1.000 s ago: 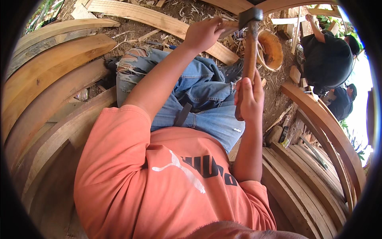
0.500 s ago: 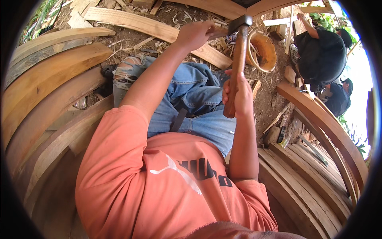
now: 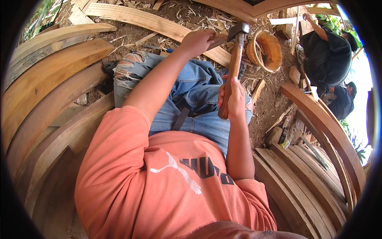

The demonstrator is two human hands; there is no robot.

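In my right hand is a hammer, its wooden handle gripped near the lower end by closed fingers. The dark metal hammer head is up at the far end, beside a small flat wood piece. My left hand is closed round the near end of that piece, out past my knees. Whether the head touches the wood, I cannot tell. Below both hands are my legs in torn blue jeans.
An orange-brown bucket stands right of the hammer. A long plank lies across shavings-strewn ground. Curved timbers rise at left, more timbers at right. Two people in dark clothing are at the far right.
The hammer and my right hand have shifted slightly left, and the head has come a little lower. My left hand keeps its hold on the wood piece. The view has shifted slightly.
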